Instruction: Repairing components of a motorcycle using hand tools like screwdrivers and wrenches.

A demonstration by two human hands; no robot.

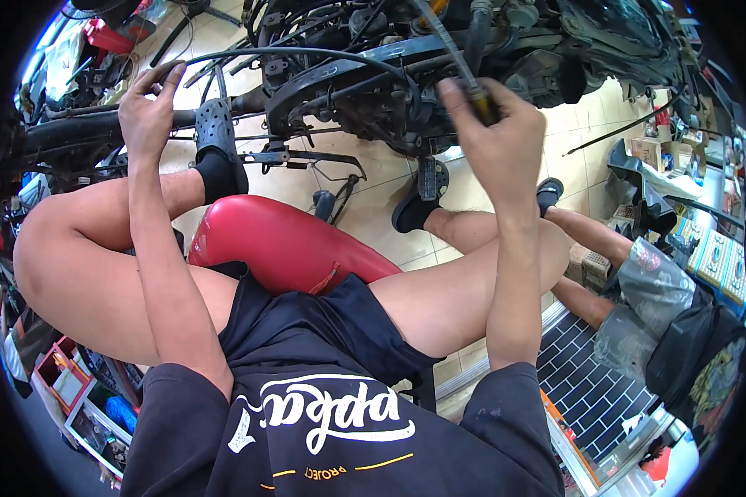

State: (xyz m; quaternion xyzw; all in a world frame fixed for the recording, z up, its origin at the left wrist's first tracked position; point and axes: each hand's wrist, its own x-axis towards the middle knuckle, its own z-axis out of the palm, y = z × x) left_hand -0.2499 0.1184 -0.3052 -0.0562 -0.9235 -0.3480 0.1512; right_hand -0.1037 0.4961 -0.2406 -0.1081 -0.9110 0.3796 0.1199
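My left hand (147, 116) is raised at the left with thumb and forefinger pinched on the end of a thin black cable (298, 51). That cable arcs to the right over the dark frame of a stripped motorcycle (331, 93). Closed around the yellow-and-black handle of a screwdriver, my right hand (507, 149) is over the machine's right part. The screwdriver's long metal shaft (446, 37) points up and to the left, its tip out of view among the machine's parts.
Between my legs is a red padded seat (282, 240). At right, another person's legs (593, 236) are close to mine. Boxes (648, 151) and loose parts lie on the tiled floor beyond. A tray (87, 406) of supplies stands at lower left.
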